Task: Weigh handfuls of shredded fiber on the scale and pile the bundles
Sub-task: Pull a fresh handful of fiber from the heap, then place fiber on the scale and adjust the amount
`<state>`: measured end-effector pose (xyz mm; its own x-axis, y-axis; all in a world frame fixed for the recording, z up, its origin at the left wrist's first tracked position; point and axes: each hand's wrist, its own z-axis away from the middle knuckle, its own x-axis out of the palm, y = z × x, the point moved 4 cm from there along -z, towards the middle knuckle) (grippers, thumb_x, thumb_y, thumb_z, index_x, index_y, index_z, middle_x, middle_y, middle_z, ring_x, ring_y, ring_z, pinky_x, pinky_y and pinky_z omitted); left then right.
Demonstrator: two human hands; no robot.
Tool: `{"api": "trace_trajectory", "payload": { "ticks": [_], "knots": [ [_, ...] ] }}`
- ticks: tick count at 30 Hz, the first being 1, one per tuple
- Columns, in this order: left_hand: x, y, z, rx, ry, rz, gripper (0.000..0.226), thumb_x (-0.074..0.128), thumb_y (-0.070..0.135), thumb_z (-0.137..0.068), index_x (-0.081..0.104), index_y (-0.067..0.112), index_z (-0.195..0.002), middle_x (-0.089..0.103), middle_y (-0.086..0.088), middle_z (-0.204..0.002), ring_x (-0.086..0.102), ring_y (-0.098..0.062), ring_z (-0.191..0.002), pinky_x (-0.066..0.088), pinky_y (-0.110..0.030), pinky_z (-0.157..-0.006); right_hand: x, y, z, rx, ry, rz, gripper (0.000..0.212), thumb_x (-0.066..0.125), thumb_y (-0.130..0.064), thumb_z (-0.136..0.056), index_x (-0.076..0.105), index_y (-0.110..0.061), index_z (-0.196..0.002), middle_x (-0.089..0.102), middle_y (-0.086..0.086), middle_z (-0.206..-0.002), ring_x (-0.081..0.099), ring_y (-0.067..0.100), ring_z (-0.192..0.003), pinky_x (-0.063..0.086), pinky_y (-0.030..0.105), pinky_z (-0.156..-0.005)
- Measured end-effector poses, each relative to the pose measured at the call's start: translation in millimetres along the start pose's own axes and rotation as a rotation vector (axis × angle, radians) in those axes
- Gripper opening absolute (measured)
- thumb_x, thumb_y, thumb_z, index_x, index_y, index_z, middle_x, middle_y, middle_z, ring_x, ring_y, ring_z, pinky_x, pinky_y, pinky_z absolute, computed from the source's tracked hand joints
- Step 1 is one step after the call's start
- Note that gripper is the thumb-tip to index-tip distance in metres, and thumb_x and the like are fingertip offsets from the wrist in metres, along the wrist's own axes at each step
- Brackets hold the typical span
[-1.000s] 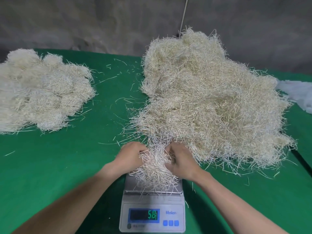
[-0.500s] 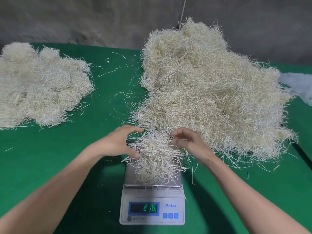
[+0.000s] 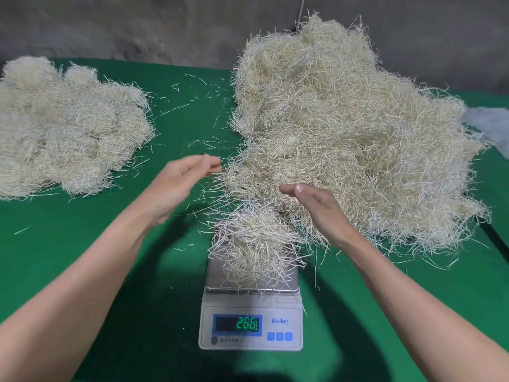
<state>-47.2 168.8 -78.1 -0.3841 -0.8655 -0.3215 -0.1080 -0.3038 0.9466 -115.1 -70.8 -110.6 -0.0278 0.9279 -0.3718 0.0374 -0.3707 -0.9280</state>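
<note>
A handful of pale shredded fiber (image 3: 254, 248) lies on the pan of a small white digital scale (image 3: 250, 328), whose green display reads 26.6. Behind it spreads a big loose heap of the same fiber (image 3: 344, 128). A pile of weighed bundles (image 3: 63, 128) sits at the far left. My left hand (image 3: 183, 179) hovers open above the table, left of the handful, with its fingers straight and holding nothing. My right hand (image 3: 316, 208) is open too, raised just right of the handful, in front of the big heap.
A green cloth (image 3: 82, 244) covers the table, with stray fiber strands scattered between the heaps. Something white and fluffy (image 3: 493, 125) lies at the right edge. A grey wall runs behind the table.
Both hands have let go of the handful and lifted up and apart from it. The scale reading went from 58 to 21.8 to 26.6.
</note>
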Motion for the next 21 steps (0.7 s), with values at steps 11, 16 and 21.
{"api": "trace_trajectory", "payload": {
  "ticks": [11, 16, 21],
  "knots": [
    [-4.9, 7.5, 2.8, 0.022, 0.221, 0.032, 0.028, 0.038, 0.048, -0.096, 0.059, 0.033, -0.108, 0.067, 0.013, -0.106, 0.059, -0.002, -0.103, 0.036, -0.023, -0.088, -6.4, -7.2, 1.3, -0.016, 0.049, -0.012, 0.024, 0.038, -0.045, -0.091, 0.06, -0.038, -0.096, 0.059, -0.021, -0.106, 0.053, -0.003, -0.106, 0.037, 0.013, -0.088],
    [-1.4, 6.0, 2.6, 0.02, 0.203, 0.031, 0.028, 0.041, 0.047, -0.096, 0.063, 0.032, -0.102, 0.07, 0.013, -0.101, 0.062, 0.002, -0.094, 0.037, -0.016, -0.079, -6.0, -7.3, 3.4, -0.022, 0.049, 0.026, 0.021, 0.039, -0.04, -0.096, 0.06, -0.041, -0.094, 0.059, -0.028, -0.101, 0.053, -0.019, -0.095, 0.039, 0.006, -0.086],
    [0.4, 4.4, 1.8, 0.018, 0.193, 0.047, 0.029, 0.043, 0.047, -0.095, 0.066, 0.03, -0.099, 0.072, 0.011, -0.097, 0.065, 0.0, -0.089, 0.038, -0.017, -0.079, -6.2, -5.5, 3.5, -0.027, 0.051, 0.034, 0.019, 0.041, -0.037, -0.097, 0.06, -0.041, -0.096, 0.06, -0.026, -0.102, 0.054, -0.013, -0.099, 0.041, 0.016, -0.093]
  ]
}}
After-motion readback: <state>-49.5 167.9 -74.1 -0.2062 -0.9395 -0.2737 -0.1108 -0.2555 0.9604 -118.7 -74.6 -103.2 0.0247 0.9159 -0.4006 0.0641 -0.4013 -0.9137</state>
